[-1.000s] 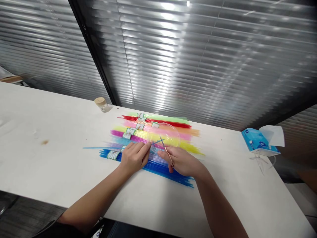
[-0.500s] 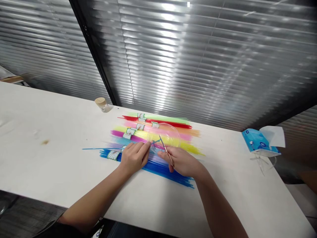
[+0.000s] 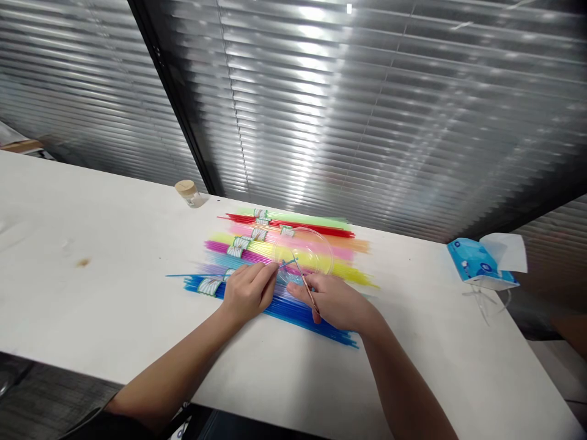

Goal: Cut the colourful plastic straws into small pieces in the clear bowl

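My left hand (image 3: 250, 288) is closed around a thin blue plastic straw (image 3: 177, 275). Its long end sticks out to the left, and a short end reaches right over a clear round bowl (image 3: 331, 256). In my right hand (image 3: 337, 300) is a pair of scissors (image 3: 308, 285) with copper-coloured handles, their blades at the straw's short end. Small blue pieces (image 3: 293, 278) appear to lie in the bowl. Under my hands lie bundles of coloured straws, among them a dark blue bundle (image 3: 316, 322), a yellow bundle (image 3: 355, 272) and a red bundle (image 3: 321, 230), banded with patterned paper.
Toward the back of the white table (image 3: 114, 232) stands a small jar (image 3: 188, 192) with a tan lid. A blue tissue pack (image 3: 483, 264) sits at the right, a tissue sticking out, with a clear strap below it. Metal blinds (image 3: 298, 110) rise behind the table.
The blue straw's left end has drawn in toward my left hand. My right hand and the scissors have shifted slightly; the blades look closer together.
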`<state>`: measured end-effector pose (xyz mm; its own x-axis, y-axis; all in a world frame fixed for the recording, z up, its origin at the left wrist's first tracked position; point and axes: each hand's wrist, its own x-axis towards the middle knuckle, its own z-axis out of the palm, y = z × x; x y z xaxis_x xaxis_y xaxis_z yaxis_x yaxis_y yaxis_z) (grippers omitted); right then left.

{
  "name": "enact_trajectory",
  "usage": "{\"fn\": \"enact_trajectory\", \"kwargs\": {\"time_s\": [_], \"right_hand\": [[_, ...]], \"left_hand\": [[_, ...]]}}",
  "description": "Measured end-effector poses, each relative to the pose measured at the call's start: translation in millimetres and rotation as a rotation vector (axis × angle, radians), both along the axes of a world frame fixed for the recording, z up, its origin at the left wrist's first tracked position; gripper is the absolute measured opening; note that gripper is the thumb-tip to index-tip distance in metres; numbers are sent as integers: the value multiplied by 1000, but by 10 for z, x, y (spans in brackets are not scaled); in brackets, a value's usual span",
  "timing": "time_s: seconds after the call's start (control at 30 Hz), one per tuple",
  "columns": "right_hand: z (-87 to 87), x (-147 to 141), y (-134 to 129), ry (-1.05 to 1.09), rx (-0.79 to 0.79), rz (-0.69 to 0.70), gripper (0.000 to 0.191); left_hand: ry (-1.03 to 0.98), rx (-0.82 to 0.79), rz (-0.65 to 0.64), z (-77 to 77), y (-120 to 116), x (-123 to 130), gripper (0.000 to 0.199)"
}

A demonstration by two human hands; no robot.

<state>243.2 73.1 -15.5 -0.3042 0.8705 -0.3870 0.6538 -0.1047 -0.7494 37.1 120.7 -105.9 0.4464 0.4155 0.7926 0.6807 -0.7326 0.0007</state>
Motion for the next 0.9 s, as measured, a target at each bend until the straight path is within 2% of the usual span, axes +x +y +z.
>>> {"fn": "enact_trajectory", "kwargs": {"time_s": [0.47,0.9], "right_hand": [[-3,0,6,13,-6,14,58],[-9,-1,8,19,4,9,59]], "left_hand": [[-4,-9,-73,-1,-16,25,16],[-13,-13,-62,-5,-13,22,16]]}}
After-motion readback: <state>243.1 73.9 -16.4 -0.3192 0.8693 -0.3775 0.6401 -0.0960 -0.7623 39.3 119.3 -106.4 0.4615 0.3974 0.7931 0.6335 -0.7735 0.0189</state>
